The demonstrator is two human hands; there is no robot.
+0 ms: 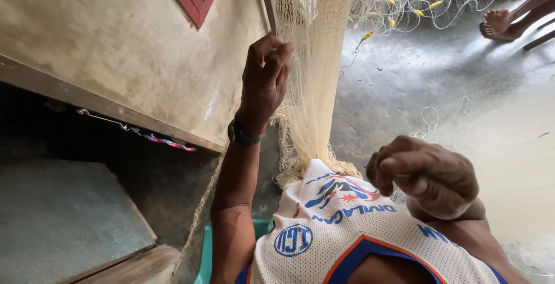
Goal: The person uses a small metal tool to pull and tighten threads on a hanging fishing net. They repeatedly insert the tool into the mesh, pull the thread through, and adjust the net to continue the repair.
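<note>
One pale, fine-meshed fishing net [312, 76] hangs down the wall to the person's lap, its far end heaped on the concrete floor [439, 93] with about eight small yellow floats [435, 4]. The left hand [265, 76] pinches its mesh; the right hand [425, 177] is clenched nearby.
</note>
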